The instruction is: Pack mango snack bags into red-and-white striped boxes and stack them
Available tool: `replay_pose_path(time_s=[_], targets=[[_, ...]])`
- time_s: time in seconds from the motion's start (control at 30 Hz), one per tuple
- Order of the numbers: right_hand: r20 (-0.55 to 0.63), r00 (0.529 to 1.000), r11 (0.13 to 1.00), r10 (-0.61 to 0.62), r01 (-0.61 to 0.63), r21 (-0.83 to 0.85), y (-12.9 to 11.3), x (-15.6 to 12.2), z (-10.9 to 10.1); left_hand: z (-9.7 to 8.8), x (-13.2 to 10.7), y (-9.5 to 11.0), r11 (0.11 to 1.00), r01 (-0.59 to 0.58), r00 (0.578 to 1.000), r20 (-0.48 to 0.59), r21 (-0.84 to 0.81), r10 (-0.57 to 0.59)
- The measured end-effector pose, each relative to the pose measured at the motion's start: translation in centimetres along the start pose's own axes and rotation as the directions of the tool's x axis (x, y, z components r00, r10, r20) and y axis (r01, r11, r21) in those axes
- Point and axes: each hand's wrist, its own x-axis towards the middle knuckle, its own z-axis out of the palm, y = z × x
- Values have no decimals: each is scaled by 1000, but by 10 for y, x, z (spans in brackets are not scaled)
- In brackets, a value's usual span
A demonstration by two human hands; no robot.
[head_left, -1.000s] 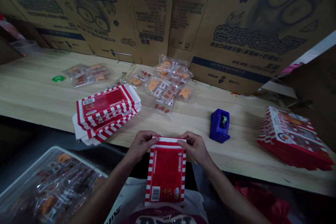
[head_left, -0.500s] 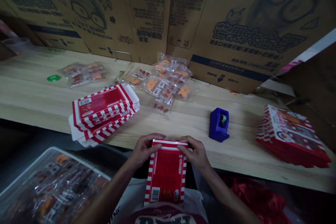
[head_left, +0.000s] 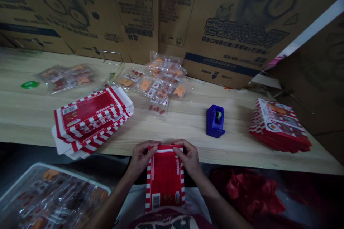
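Note:
A red box [head_left: 164, 179] with red-and-white striped sides leans against my body at the table's front edge, its barcode end toward me. My left hand [head_left: 143, 155] grips its upper left corner, thumb on the front face. At the upper right corner my right hand [head_left: 188, 155] holds it the same way, the fingers behind largely hidden. To the left lies a stack of flat striped boxes [head_left: 92, 109]. Clear packets of orange and red pieces [head_left: 161, 84] are heaped beyond my hands.
A blue tape dispenser [head_left: 215, 121] stands right of my hands. Further right sits a pile of red boxes [head_left: 279, 123]. Large cardboard cartons [head_left: 223, 32] line the back. Below the table at left is a white-rimmed bin [head_left: 67, 171] of packets; red material [head_left: 249, 193] lies at lower right.
The view has shifted, so the tabletop things appear further left. Both hands keep the box's top corners, and the top white flap strip now looks folded down narrower, with a red edge above.

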Motion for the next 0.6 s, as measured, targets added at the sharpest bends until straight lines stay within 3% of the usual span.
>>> replay_pose_path(time_s=[0.17, 0.23, 0.27, 0.3, 0.37, 0.43, 0.5, 0.6], targets=[[-12, 999, 998, -40, 39, -56, -4, -5, -5, 9, -1, -4, 999, 38, 999, -36, -34, -39], [-77, 994, 989, -84, 73, -126, -7, -1, -25, 11, 0, -4, 991, 122, 990, -58, -62, -125], [-178, 977, 980, -121, 88, -181, -8, 3, -40, 11, 1, -5, 980, 179, 981, -57, -88, -184], [-314, 935, 966, -166, 90, -242, -8, 7, -58, 12, 1, -5, 965, 235, 969, -50, -117, -242], [-580, 780, 939, -235, 27, -344, -7, 18, -96, 13, 2, -4, 933, 315, 945, -27, -173, -325], [-703, 684, 939, -194, -79, -336, 0, 30, -130, 15, 2, -1, 918, 339, 938, 0, -208, -347], [-731, 674, 951, -112, -141, -275, 10, 41, -150, 17, 2, 2, 917, 338, 940, 32, -214, -339], [-724, 688, 970, -46, -142, -197, 24, 55, -157, 20, 2, 8, 930, 315, 949, 48, -190, -312]])
